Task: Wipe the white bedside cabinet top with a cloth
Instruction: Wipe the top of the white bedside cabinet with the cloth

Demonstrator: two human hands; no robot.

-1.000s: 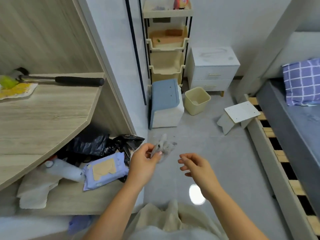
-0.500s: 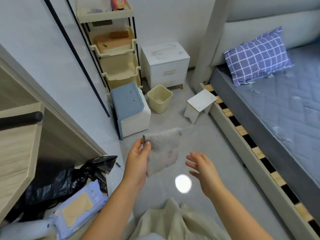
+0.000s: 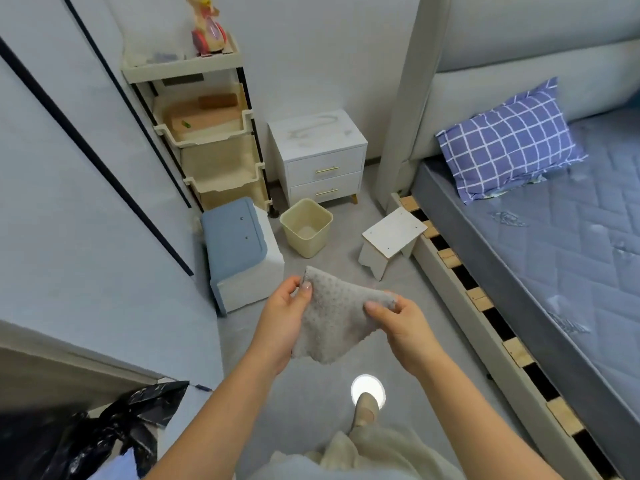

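Note:
A grey fluffy cloth [image 3: 335, 320] hangs spread between both hands in the middle of the view. My left hand [image 3: 282, 320] pinches its upper left corner; my right hand [image 3: 401, 322] pinches its upper right corner. The white bedside cabinet [image 3: 317, 150] with two drawers and gold handles stands far ahead against the wall, between the shelf rack and the bed post. Its top shows smeary dust marks. Both hands are well short of the cabinet.
A cream waste bin [image 3: 306, 226], a blue-lidded box [image 3: 239, 244] and a small white stool [image 3: 393, 233] sit on the grey floor before the cabinet. A cream shelf rack [image 3: 207, 133] stands to the cabinet's left. The bed [image 3: 554, 237] runs along the right. Black bags [image 3: 114, 431] lie bottom left.
The view has turned right and moved nearer the cabinet. The cloth went from bunched in my left hand to unfolded, and my right hand has taken hold of its other corner.

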